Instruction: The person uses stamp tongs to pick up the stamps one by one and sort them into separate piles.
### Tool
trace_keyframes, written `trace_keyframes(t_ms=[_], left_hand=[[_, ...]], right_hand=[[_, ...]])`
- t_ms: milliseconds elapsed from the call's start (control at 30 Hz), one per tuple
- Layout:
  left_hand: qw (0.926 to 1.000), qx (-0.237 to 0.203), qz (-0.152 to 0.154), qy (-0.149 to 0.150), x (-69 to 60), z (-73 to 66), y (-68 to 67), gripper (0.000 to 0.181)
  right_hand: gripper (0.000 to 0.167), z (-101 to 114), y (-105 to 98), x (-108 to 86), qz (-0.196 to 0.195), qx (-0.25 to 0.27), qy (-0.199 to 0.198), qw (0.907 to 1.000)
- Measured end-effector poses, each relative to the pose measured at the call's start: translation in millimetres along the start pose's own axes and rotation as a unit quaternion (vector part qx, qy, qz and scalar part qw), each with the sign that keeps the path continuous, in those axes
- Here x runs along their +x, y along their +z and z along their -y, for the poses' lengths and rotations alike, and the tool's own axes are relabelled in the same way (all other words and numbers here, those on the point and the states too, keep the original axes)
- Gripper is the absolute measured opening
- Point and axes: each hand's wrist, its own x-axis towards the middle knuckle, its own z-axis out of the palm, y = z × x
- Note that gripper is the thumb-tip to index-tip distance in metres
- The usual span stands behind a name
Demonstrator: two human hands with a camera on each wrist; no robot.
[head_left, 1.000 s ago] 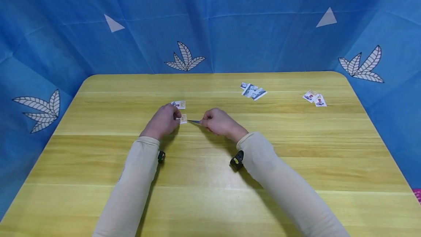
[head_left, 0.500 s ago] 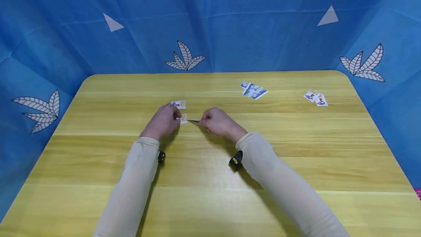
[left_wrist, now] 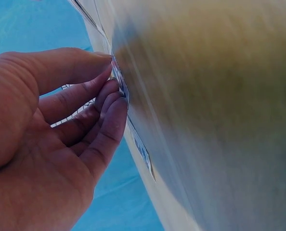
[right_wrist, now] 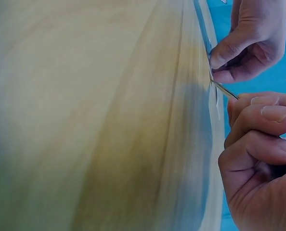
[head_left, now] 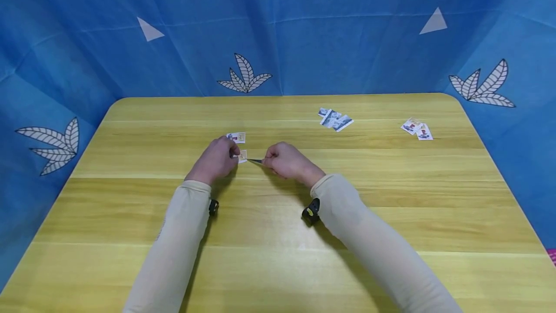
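Observation:
A small stamp (head_left: 243, 156) with a printed picture lies on the table, its left part hidden under my left hand (head_left: 214, 159). In the left wrist view, the thumb and index fingertips come together at the edge of that stamp (left_wrist: 120, 77), while the other fingertips rest against it. My right hand (head_left: 290, 161) grips a pair of thin pointed metal tweezers (head_left: 255, 161), the tip pointing left at the stamp's right edge. Whether the tips clasp the paper is too small to tell. A second stamp (head_left: 237, 137) lies just behind, partly covered by the left hand.
Several blue-grey stamps (head_left: 333, 120) overlap at the back of the wooden table (head_left: 278, 255). A pair of colourful stamps (head_left: 417, 129) lies farther right. Blue cloth (head_left: 278, 28) with leaf and triangle prints hangs behind the table's far edge.

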Motion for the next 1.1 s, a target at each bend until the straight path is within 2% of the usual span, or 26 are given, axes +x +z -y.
trace_keyframes(t_ms=[400,667,833,1100], left_hand=[[0.9999,-0.003,0.01,0.002,2.4,1.8,-0.3,0.016],[0.999,0.026,0.005,0.035,2.1,-1.4,-1.6,0.013],[0.9995,0.01,-0.007,0.03,-3.0,3.8,-6.2,0.015],[0.9996,-0.003,-0.026,0.009,-9.8,13.8,-17.0,0.015]], right_hand=[[0.021,-1,0,0.5,0.0,-0.003,-0.005,1.0],[0.022,-5,-7,-5.5,0.012,0.043,-0.019,0.9988],[0.023,-9,-17,-13.6,0.014,0.074,-0.019,0.997],[0.024,-14,-35,-24.7,0.005,0.084,-0.015,0.9964]])
